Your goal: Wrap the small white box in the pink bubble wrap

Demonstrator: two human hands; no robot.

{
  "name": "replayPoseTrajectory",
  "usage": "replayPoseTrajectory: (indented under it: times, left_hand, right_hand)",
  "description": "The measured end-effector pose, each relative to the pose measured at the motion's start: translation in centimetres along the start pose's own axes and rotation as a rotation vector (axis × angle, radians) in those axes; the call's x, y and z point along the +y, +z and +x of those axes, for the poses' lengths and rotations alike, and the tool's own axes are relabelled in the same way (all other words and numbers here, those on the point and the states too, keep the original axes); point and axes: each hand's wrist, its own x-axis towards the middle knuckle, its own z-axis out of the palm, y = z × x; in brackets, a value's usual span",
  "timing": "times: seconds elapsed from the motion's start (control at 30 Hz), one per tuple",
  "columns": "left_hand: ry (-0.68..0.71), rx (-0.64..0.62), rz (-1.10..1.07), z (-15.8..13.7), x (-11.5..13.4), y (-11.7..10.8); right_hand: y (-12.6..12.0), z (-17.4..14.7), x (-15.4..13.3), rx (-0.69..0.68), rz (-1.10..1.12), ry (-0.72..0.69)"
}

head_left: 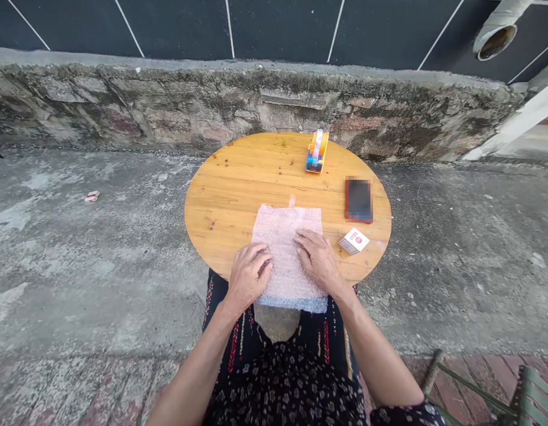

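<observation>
Neither hand is closed: the left hand (251, 271) and the right hand (317, 255) are both laid open, palms down, on a sheet of bubble wrap (288, 260). Fingers are loosely bent on both sides, and the left thumb is held apart from the fingers. How firmly the wrap is pressed cannot be told.

The bubble wrap is spread at the near side of a round wooden table (229, 189), directly in front of the person. It is touched near its left edge by the left hand and near its right edge by the right hand, with a clear stretch of it left between them. Its lower end is carried past the table's near edge – a bluish band is seen there, over the gap between the knees. At its far edge a short strip of tape (292, 200) is seen against the wood; whether it is stuck to the wrap cannot be made out.

Farther back, near the table's far rim, a yellow and blue tape dispenser (317, 152) is placed, fitted with a pale roll. On the right side a dark phone-like object (359, 200) with a reddish edge is blurred by large pixels. Just nearer, a small white box (354, 241) with red marks is set, apart from the right hand.

Beyond the table, the ground is bordered by a rough stone wall (211, 106).
</observation>
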Motion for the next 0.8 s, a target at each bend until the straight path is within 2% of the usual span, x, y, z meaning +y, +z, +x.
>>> replayPoseTrajectory:
  times: [0.4, 0.63, 0.8]
  left_hand:
    - [-0.024, -0.01, -0.017, 0.2, 0.1, -0.2]
    - [-0.031, -0.016, -0.012, 0.2, 0.0, -0.2]
    - [-0.038, -0.017, -0.013, 0.2, 0.2, -0.3]
  right_hand:
    - [-0.5, -1.4, 0.2, -0.072, -0.095, -0.01]
    - [-0.6, -0.6, 0.5, -0.087, -0.086, -0.014]
    - [-0.3, -0.5, 0.8, -0.026, -0.055, -0.009]
